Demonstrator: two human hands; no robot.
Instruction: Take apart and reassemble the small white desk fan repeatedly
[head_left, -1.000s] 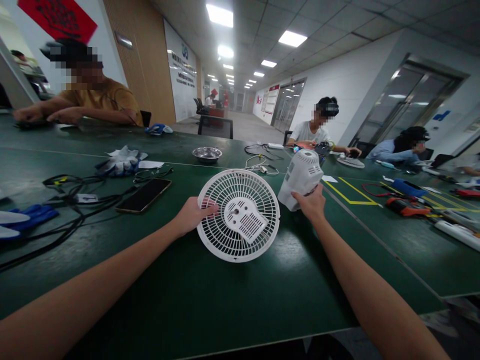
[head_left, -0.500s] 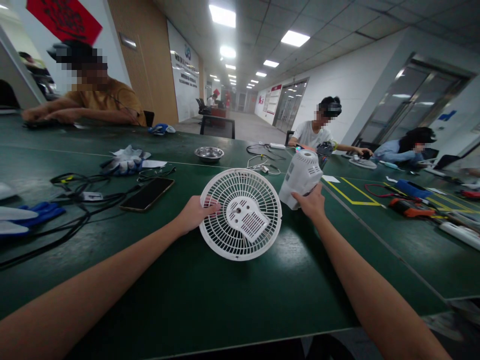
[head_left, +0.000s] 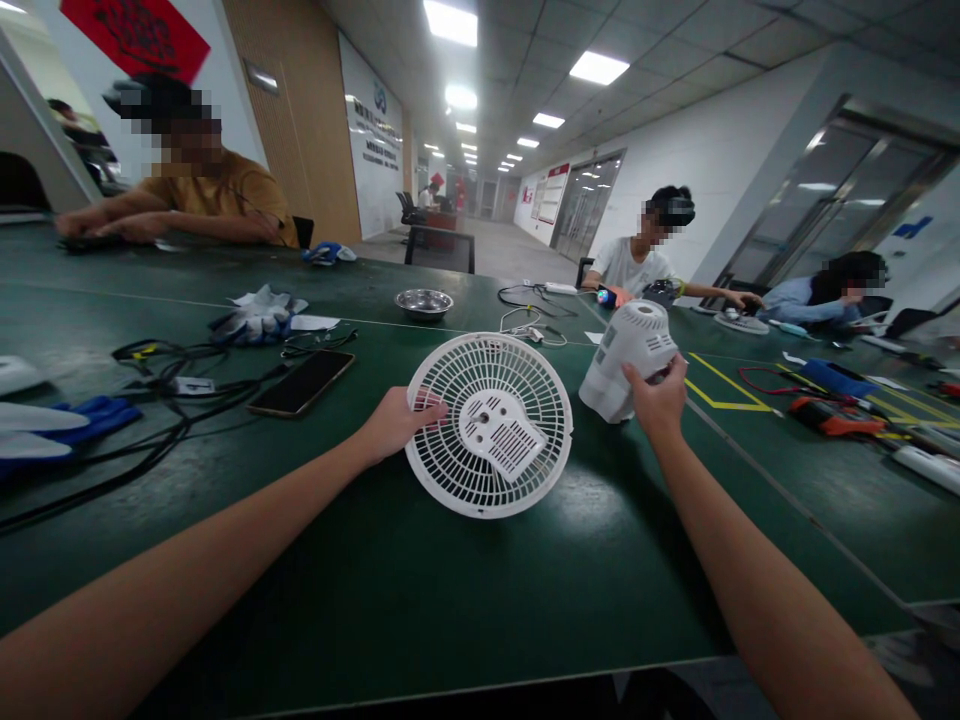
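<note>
My left hand (head_left: pixel 399 422) is closed on the left rim of a round white fan grille (head_left: pixel 487 505), thumb across its bars. The grille is tilted up toward me, and its slotted centre plate shows. To the right, my right hand (head_left: pixel 658 395) grips a white plastic housing (head_left: pixel 616 365) with vent slots near its top. The housing leans a little and is apart from the grille. My fingers behind it are partly hidden.
Left of my hands lie a phone (head_left: pixel 301 383), black cables (head_left: pixel 176 418) and gloves (head_left: pixel 259 315). A metal bowl (head_left: pixel 424 303) and white cord (head_left: pixel 536 332) are beyond the grille. An orange-black meter (head_left: pixel 836 416) lies at right. Other people sit around the green table (head_left: pixel 450 610).
My right hand has shifted right along with the housing and now holds it higher up, near the vents. The left hand keeps its grip on the grille. The whole view has moved slightly.
</note>
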